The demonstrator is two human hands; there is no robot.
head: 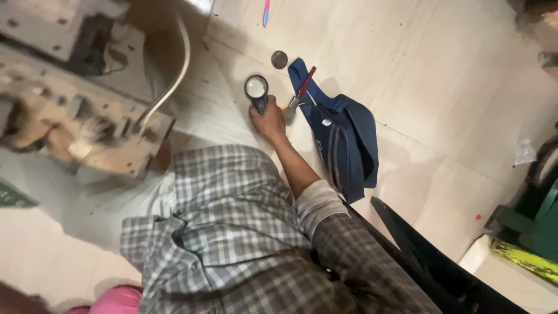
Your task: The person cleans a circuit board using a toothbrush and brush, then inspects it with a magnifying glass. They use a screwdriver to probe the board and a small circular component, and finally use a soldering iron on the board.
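The right hand (268, 119) grips a magnifying glass (256, 89): glossy lens, dark matt handle. Just beside the grip lies a blue cloth bag (343, 139) on smooth, faintly shiny floor tiles (442, 87).

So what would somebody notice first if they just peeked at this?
Probably the right hand reaching down to the pale floor and gripping the handle of a round magnifying glass. Just right of it lies a dark blue bag with a red-handled tool resting on its upper end. Checked cloth fills the bottom.
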